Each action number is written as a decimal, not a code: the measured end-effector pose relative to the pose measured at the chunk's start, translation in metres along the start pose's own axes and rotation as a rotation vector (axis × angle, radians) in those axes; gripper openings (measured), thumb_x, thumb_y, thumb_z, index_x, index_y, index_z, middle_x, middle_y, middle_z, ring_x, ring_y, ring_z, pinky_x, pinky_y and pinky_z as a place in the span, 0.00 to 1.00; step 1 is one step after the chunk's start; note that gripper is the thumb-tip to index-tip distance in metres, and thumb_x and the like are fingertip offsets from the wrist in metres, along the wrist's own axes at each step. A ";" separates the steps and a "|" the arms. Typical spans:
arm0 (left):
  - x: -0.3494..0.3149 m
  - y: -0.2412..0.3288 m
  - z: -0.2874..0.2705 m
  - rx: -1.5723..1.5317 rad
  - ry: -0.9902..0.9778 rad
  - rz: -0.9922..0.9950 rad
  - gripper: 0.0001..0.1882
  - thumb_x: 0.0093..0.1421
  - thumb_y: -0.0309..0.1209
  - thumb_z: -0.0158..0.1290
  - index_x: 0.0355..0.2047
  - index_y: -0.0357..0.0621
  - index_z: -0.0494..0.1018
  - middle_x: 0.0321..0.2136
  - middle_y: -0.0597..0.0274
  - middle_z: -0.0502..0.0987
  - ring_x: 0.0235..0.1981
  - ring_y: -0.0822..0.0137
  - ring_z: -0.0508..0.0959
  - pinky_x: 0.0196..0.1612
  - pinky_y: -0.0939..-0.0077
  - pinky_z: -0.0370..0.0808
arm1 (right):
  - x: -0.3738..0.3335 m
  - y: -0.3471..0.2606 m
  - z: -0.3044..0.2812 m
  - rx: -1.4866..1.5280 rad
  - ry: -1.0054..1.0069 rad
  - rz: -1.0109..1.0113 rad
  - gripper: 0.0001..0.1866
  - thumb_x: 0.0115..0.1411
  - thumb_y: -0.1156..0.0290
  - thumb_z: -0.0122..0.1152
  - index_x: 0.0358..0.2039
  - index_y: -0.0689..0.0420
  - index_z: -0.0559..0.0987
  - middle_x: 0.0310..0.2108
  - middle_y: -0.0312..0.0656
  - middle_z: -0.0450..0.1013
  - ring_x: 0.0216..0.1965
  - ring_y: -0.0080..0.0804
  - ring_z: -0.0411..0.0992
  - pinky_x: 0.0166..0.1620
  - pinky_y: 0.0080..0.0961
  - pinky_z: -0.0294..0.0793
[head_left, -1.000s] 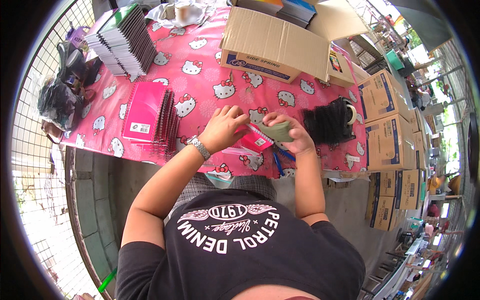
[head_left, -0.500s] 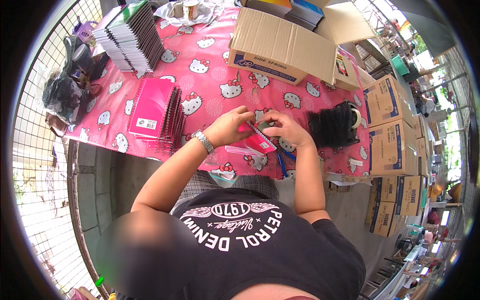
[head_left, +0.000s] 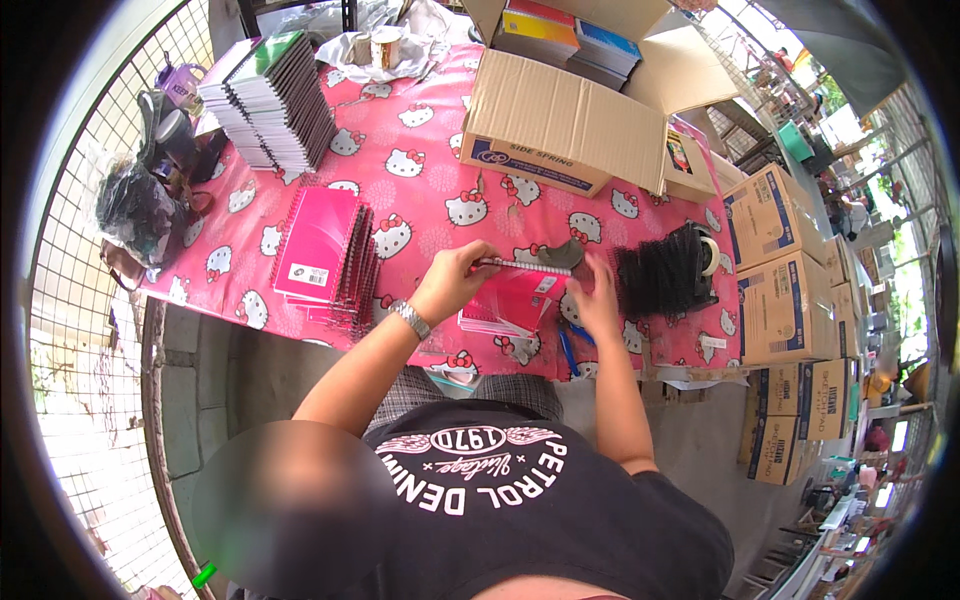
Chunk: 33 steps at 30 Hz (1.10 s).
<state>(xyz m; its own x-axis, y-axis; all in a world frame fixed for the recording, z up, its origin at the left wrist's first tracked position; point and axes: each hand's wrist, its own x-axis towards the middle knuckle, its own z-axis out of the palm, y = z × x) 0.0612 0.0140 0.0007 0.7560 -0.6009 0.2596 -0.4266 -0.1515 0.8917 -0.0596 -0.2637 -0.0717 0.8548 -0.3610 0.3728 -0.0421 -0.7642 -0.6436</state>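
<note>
A spiral notebook (head_left: 528, 266) is tilted up over the table, its coil edge toward me. My left hand (head_left: 455, 283) is closed on its left end, thumb and fingers pinching it. At its right end my right hand (head_left: 598, 295) has its fingers bent round a dark grey, cloth-like piece (head_left: 563, 254), which lies against the notebook; whether these fingers also grip the notebook is hard to tell. Just below lie several loose pink notebooks (head_left: 500, 308), overlapping. Farther left is a stack of pink spiral notebooks (head_left: 318, 245).
A tall notebook stack (head_left: 268, 110) stands far left, beside bags (head_left: 140, 205). An open carton (head_left: 560, 120) sits at the back. To the right are a black coil bundle (head_left: 660, 270), a tape dispenser (head_left: 708, 262) and stacked cartons (head_left: 785, 300). A blue tool (head_left: 568, 352) lies near the front edge.
The notebook has been raised from its slant and turned nearly level, edge-on to me. My right hand has moved down and slightly right, with the grey piece. The view has shifted slightly.
</note>
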 end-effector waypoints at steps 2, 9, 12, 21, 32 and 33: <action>-0.009 0.002 -0.003 0.006 0.050 -0.103 0.10 0.61 0.28 0.59 0.40 0.36 0.76 0.28 0.53 0.80 0.25 0.71 0.79 0.31 0.76 0.76 | -0.051 -0.014 -0.008 -0.234 -0.026 -0.013 0.33 0.58 0.53 0.63 0.58 0.61 0.69 0.56 0.55 0.67 0.58 0.56 0.63 0.59 0.46 0.64; -0.015 0.001 0.015 0.068 0.199 0.052 0.11 0.64 0.34 0.57 0.39 0.38 0.75 0.21 0.55 0.75 0.24 0.70 0.76 0.29 0.73 0.73 | -0.132 -0.051 -0.011 -0.226 -0.063 0.203 0.29 0.61 0.62 0.60 0.60 0.61 0.68 0.54 0.56 0.67 0.54 0.53 0.65 0.58 0.45 0.64; -0.011 -0.007 0.009 0.091 0.145 0.055 0.11 0.63 0.32 0.57 0.43 0.40 0.73 0.26 0.52 0.76 0.23 0.67 0.76 0.28 0.70 0.73 | -0.105 -0.097 -0.017 -0.014 0.023 0.089 0.29 0.59 0.65 0.63 0.59 0.61 0.69 0.49 0.53 0.70 0.51 0.50 0.68 0.56 0.42 0.66; -0.015 -0.006 0.010 0.041 0.134 0.097 0.09 0.61 0.25 0.58 0.41 0.35 0.73 0.28 0.54 0.78 0.26 0.72 0.80 0.29 0.75 0.77 | -0.054 -0.168 0.004 0.089 -0.046 -0.194 0.31 0.53 0.68 0.68 0.57 0.61 0.71 0.48 0.49 0.70 0.50 0.46 0.68 0.54 0.41 0.67; -0.027 -0.021 0.016 0.002 0.182 -0.002 0.11 0.55 0.16 0.55 0.40 0.37 0.75 0.31 0.56 0.80 0.30 0.68 0.82 0.32 0.74 0.79 | -0.037 -0.184 0.008 0.200 -0.272 0.062 0.24 0.58 0.66 0.64 0.54 0.62 0.74 0.42 0.45 0.74 0.44 0.36 0.71 0.47 0.33 0.73; -0.027 -0.014 0.015 0.015 0.200 0.027 0.12 0.55 0.16 0.55 0.40 0.37 0.75 0.32 0.56 0.80 0.30 0.67 0.83 0.32 0.73 0.79 | -0.035 -0.186 0.004 0.513 -0.404 0.348 0.23 0.60 0.66 0.62 0.54 0.63 0.74 0.43 0.44 0.74 0.44 0.33 0.72 0.47 0.31 0.73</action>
<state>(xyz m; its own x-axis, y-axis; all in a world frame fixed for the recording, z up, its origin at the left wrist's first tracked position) 0.0393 0.0209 -0.0248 0.8270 -0.4372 0.3534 -0.4544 -0.1497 0.8781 -0.0799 -0.1068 0.0321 0.9641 -0.2361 -0.1217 -0.1833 -0.2595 -0.9482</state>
